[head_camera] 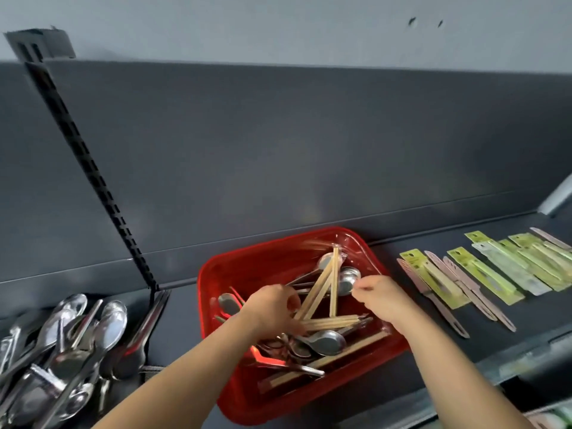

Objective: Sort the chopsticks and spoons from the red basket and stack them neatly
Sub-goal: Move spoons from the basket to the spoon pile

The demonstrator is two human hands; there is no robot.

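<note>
A red plastic basket (266,258) sits on a dark shelf, holding wooden chopsticks (320,289) and metal spoons (326,342) jumbled together. My left hand (272,308) is inside the basket, its fingers closed around the lower ends of several chopsticks that fan upward. Over the basket's right side, my right hand (377,294) pinches the edge of a metal spoon (348,280). More chopsticks (325,362) lie along the basket's near wall.
A pile of metal spoons (65,345) lies on the shelf at the left. Packaged utensils in green and pink wrappers (483,274) are laid in a row to the right. A slotted black upright (89,168) runs up the grey back panel.
</note>
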